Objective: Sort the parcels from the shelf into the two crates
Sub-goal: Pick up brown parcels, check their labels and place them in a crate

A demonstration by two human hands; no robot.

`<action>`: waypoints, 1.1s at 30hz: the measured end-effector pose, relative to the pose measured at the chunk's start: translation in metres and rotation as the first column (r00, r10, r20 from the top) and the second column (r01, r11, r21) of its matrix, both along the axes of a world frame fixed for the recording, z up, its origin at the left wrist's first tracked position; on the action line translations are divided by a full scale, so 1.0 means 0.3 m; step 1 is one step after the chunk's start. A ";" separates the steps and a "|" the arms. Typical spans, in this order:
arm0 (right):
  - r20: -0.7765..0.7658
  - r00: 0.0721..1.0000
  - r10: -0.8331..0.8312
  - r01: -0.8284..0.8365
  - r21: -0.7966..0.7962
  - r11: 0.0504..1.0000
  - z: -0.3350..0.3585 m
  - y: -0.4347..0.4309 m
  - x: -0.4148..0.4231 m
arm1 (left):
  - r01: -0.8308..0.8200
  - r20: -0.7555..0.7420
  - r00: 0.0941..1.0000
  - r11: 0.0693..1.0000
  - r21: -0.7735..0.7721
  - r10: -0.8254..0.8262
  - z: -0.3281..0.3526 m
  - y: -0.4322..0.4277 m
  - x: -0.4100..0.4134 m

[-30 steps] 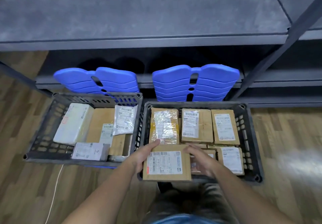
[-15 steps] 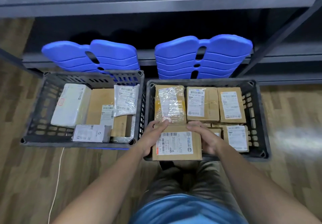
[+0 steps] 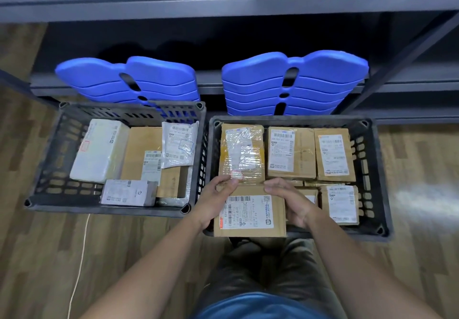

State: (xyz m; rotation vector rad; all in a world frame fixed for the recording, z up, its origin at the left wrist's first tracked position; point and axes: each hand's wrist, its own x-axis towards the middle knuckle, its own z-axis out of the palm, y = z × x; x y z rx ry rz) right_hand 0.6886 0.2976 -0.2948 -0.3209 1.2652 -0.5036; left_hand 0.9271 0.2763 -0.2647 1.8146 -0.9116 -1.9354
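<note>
Wood-plank floor (image 3: 49, 256) under dark metal shelf (image 3: 223, 3).

- Fingers (image 3: 232, 182) of left hand (image 3: 214, 202) curl over far-left edge of labelled cardboard parcel (image 3: 249, 213).
- Right hand (image 3: 294, 205) grips right side, fingers curled onto top.
- Two-handed hold keeps parcel flat and label up, probably for a level drop.
- Parcel hangs over near-left corner of right crate (image 3: 383, 189), overlapping near rim.
- Right crate: brown boxes in neat rows, so like goes with like.
- Left crate (image 3: 44, 169): white mailers, mixed packets.
</note>
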 end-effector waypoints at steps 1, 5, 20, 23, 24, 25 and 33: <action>0.002 1.000 -0.013 0.013 0.006 1.000 -0.004 0.002 0.001 | -0.017 -0.002 1.000 1.000 -0.003 0.017 0.000 0.001 -0.005; -0.010 0.999 -0.039 0.039 0.005 0.999 -0.014 0.004 0.009 | -0.116 -0.006 0.993 0.992 0.047 0.116 -0.013 0.006 -0.021; -0.358 0.882 0.305 -0.366 -0.116 0.923 0.042 0.030 -0.027 | 0.964 0.813 0.072 0.249 0.092 -0.578 0.078 -0.043 0.037; -0.431 0.849 0.306 -0.410 -0.171 0.896 0.040 0.048 -0.007 | 0.974 0.810 -0.007 0.180 0.139 -0.587 0.052 -0.053 0.059; -0.453 0.840 0.297 -0.416 -0.188 0.890 0.041 0.058 0.000 | 0.976 0.811 -0.032 0.158 0.153 -0.585 0.043 -0.048 0.069; -0.482 0.829 0.283 -0.421 -0.207 0.883 0.044 0.069 0.009 | 0.977 0.815 -0.057 0.134 0.163 -0.576 0.035 -0.040 0.078; -0.989 0.118 0.092 -0.949 -0.085 0.303 -0.007 0.152 0.032 | 0.967 0.857 -0.231 -0.012 0.254 -0.460 0.016 0.081 0.097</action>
